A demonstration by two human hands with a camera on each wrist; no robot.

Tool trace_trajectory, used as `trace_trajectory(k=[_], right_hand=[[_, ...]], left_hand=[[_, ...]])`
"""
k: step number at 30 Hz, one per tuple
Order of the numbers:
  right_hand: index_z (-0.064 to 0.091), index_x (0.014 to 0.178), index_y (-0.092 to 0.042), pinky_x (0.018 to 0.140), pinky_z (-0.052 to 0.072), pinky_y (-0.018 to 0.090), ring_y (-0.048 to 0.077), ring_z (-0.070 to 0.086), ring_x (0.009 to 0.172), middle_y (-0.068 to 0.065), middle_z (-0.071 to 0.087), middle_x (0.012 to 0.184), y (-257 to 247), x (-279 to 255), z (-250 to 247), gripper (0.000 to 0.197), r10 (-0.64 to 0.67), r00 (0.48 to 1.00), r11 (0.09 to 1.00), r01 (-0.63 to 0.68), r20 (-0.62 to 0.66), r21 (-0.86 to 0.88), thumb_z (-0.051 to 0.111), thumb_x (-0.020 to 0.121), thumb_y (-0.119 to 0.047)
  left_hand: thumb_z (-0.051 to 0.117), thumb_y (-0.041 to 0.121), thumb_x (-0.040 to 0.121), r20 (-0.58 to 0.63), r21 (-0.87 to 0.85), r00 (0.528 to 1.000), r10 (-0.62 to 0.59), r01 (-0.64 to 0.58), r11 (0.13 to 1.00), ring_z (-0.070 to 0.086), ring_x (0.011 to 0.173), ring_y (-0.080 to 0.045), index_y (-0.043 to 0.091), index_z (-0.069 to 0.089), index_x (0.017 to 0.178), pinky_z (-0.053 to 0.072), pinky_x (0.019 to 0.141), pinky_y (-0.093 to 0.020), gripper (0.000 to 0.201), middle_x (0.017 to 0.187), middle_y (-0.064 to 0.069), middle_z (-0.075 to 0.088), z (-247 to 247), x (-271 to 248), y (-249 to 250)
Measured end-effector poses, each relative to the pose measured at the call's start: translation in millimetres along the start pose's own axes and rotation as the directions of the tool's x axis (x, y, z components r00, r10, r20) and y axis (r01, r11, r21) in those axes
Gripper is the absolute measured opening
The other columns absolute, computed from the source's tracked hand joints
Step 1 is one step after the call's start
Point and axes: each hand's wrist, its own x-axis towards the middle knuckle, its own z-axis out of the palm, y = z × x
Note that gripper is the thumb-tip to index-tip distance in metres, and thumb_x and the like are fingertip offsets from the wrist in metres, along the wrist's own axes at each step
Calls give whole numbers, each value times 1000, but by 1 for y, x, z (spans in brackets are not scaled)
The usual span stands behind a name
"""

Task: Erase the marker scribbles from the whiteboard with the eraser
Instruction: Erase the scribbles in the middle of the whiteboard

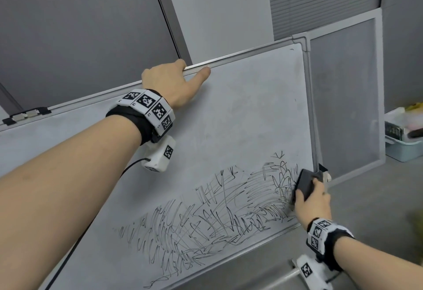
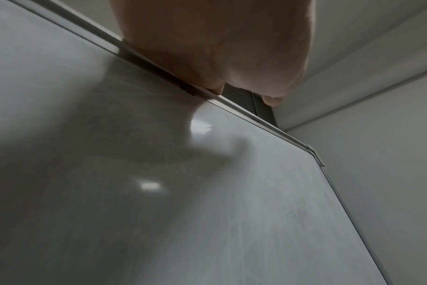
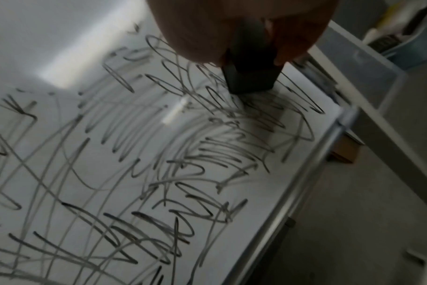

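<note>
The right hand (image 1: 314, 200) grips the eraser (image 1: 304, 182) against the whiteboard (image 1: 240, 106), at the scribbles' (image 1: 206, 216) right end. The left hand (image 1: 169, 81) clasps the top frame. Erasing is barely begun; next, sweep leftward with firm pressure.

Open board above, crowded right edge

Bare whiteboard (image 1: 240, 111) face free above scribbles (image 1: 206, 216); frame post (image 1: 312, 115) and mesh panel (image 1: 343, 97) blocking just beside eraser (image 1: 305, 183).
</note>
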Motion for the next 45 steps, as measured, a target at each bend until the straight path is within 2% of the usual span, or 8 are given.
trace_trajectory(k=[8, 12, 17, 22, 32, 36, 43, 45], right_hand=[[29, 150, -14, 89, 35, 28, 31, 49, 113, 17, 36, 137, -109, 7, -25, 64, -260, 952, 946, 285, -164, 154, 58, 96, -30], [31, 148, -18, 93, 41, 37, 32, 49, 113, 14, 38, 131, -116, 17, -17, 62, -337, 915, 917, 372, -220, 142, 58, 94, -32], [33, 144, -10, 101, 40, 48, 40, 46, 121, 23, 42, 137, -35, 5, 8, 59, 24, 985, 986, 5, -171, 167, 60, 93, -22], [33, 125, -3, 92, 44, 44, 42, 59, 106, 28, 54, 119, 24, 2, 26, 54, 399, 917, 873, -378, -6, 309, 67, 85, -11], [44, 98, -17, 58, 31, 26, 5, 41, 67, 4, 46, 102, -102, 3, -13, 28, -158, 979, 968, 179, -128, 175, 61, 90, -37], [43, 74, -15, 60, 35, 28, 12, 46, 65, 3, 44, 92, -142, -2, -10, 39, -297, 950, 926, 311, -99, 212, 57, 90, -49], [42, 72, -14, 53, 31, 26, 20, 47, 59, 4, 44, 95, -73, -21, 23, 38, 1, 999, 984, 7, -43, 179, 53, 94, -42], [53, 79, -10, 67, 39, 32, 27, 54, 74, 14, 54, 103, -32, -19, 33, 32, 161, 986, 986, -163, 42, 42, 50, 95, -38]], left_hand=[[20, 80, 88, -18, 7, 1000, 11, -11, 1000, 54, 75, -32, 16, 48, 87, 36, 78, -40, 70, 70, -2, 56, 5, 2, 1], [22, 78, 89, -28, 0, 1000, -1, 1, 1000, 54, 75, -32, 17, 48, 85, 36, 77, -39, 67, 68, 0, 53, 6, 2, -2], [26, 75, 89, -29, -10, 999, -28, 28, 1000, 53, 76, -32, 16, 48, 84, 36, 82, -41, 63, 68, -1, 53, 6, 4, 2], [25, 74, 89, -49, 4, 999, -20, 21, 1000, 52, 76, -32, 15, 48, 89, 36, 84, -43, 63, 75, -4, 56, 9, 4, 4], [26, 71, 90, -31, -2, 999, -41, 41, 999, 51, 77, -33, 15, 45, 90, 34, 85, -43, 59, 77, -6, 56, 9, 3, 1], [26, 71, 89, -42, -3, 998, -39, 39, 999, 50, 76, -33, 15, 46, 89, 33, 85, -43, 59, 76, -5, 55, 9, 2, 3], [26, 69, 88, -51, -10, 998, -40, 40, 999, 50, 76, -33, 14, 48, 90, 30, 83, -42, 59, 78, -6, 57, 10, 4, 0], [26, 68, 87, -56, -5, 998, -38, 38, 999, 50, 76, -33, 14, 48, 90, 32, 86, -43, 59, 77, -6, 57, 10, 3, 1]])
